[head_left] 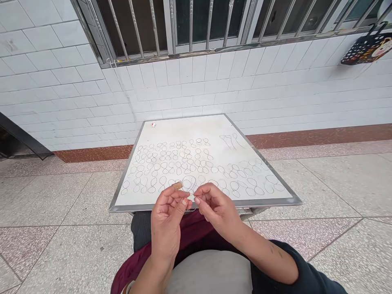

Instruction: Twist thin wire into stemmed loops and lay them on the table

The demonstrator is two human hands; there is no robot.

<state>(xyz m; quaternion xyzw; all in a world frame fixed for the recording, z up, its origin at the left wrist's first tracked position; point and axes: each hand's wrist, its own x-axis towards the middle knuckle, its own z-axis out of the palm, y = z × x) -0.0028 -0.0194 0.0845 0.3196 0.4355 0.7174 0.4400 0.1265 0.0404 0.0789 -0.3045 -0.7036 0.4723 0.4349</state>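
Observation:
My left hand (168,210) is closed, thumb against fingertips, on a thin wire (192,210) at the near edge of the table. A tan wrap (177,186) covers one of its fingertips. Pinched close beside it, my right hand (217,207) grips the same fine strand between thumb and forefinger. Just past my fingertips, thin wire loops (189,182) shaped like figure eights lie in rows on the white tabletop (183,128). Longer bent strands (232,141) rest at the far right of it. Exactly how the wire runs between my fingers is too fine to make out.
The table has a grey metal rim (208,203). A small red and white item (153,125) sits in its far left corner. Behind stands a white tiled wall (196,87) with a barred window (190,24). A dotted bag (367,49) hangs at upper right.

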